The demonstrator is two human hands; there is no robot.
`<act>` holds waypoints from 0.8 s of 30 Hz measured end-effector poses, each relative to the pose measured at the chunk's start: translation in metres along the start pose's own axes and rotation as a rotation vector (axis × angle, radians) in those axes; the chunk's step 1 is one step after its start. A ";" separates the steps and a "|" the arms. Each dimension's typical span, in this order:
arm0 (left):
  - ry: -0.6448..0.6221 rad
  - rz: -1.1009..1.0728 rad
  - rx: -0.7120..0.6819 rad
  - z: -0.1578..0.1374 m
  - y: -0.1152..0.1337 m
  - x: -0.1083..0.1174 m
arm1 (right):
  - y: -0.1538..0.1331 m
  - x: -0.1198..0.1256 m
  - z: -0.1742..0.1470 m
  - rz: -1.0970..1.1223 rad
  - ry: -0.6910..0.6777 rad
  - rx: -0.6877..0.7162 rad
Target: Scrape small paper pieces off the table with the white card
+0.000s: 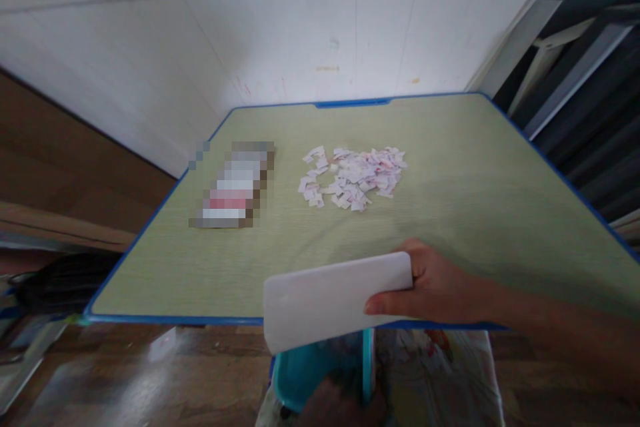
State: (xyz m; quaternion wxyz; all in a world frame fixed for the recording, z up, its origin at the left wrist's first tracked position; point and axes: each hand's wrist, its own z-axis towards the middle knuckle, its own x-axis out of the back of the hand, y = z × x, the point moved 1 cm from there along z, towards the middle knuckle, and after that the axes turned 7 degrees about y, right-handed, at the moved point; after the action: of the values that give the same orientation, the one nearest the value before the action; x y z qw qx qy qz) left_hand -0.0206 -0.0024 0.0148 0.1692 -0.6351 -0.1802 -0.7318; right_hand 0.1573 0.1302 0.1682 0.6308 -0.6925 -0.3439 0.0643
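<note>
My right hand (430,283) grips one end of a long white box-like piece (330,300), thumb on the near face and fingers behind. The piece is tilted over the table's near edge; its contents, if any, are hidden. Below that edge, in shadow, my left hand (345,403) closes around the upright side of a teal plastic container (305,373). Blur hides most of the left fingers. On the table lies a loose heap of small cut paper pieces (363,173), white with pinkish marks, with a smaller scatter on its left.
The pale green table (450,207) has a blue rim and stands against a white wall (320,33). A pixelated flat object (233,187) lies on its left side. Dark panels (590,80) lean at the right. A patterned cloth (440,380) lies below the table.
</note>
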 end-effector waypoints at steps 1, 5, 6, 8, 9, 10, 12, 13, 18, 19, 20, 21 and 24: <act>-0.013 -0.009 -0.006 0.000 -0.001 0.001 | 0.001 0.003 0.001 0.050 0.022 0.016; -0.032 -0.017 -0.010 -0.003 -0.001 -0.001 | 0.015 0.030 0.012 0.142 0.270 0.117; -0.029 -0.009 -0.007 -0.004 -0.001 -0.002 | 0.020 0.041 0.015 0.134 0.368 0.118; -0.012 0.006 0.001 -0.005 -0.001 -0.004 | 0.029 0.063 0.020 0.117 0.598 0.115; 0.005 0.010 0.004 -0.005 -0.001 -0.005 | 0.033 0.073 0.022 0.130 0.712 0.129; 0.022 0.009 0.007 -0.005 -0.001 -0.006 | 0.036 0.083 0.023 0.147 0.797 0.139; 0.061 0.001 0.017 -0.003 -0.001 -0.007 | 0.040 0.098 0.023 0.155 0.905 0.140; 0.083 -0.001 0.018 -0.002 -0.001 -0.007 | 0.041 0.104 0.022 0.154 0.933 0.137; 0.141 0.030 0.027 0.004 -0.002 -0.003 | 0.044 0.110 0.021 0.093 0.934 0.078; 0.140 0.038 0.029 0.005 -0.003 -0.002 | 0.045 0.109 0.021 0.073 0.913 0.063; 0.140 0.046 0.028 0.006 -0.003 -0.001 | 0.046 0.109 0.021 0.055 0.889 0.052; 0.141 0.050 0.023 0.007 -0.003 -0.001 | 0.047 0.108 0.021 0.039 0.865 0.045; 0.152 0.037 -0.004 0.007 -0.004 -0.001 | 0.047 0.109 0.019 0.029 0.785 0.029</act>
State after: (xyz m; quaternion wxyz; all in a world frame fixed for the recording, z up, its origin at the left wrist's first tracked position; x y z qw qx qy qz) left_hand -0.0166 0.0040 0.0143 0.1948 -0.5812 -0.1536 -0.7750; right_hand 0.2482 0.2077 0.1592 0.7232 -0.6602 -0.0659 -0.1916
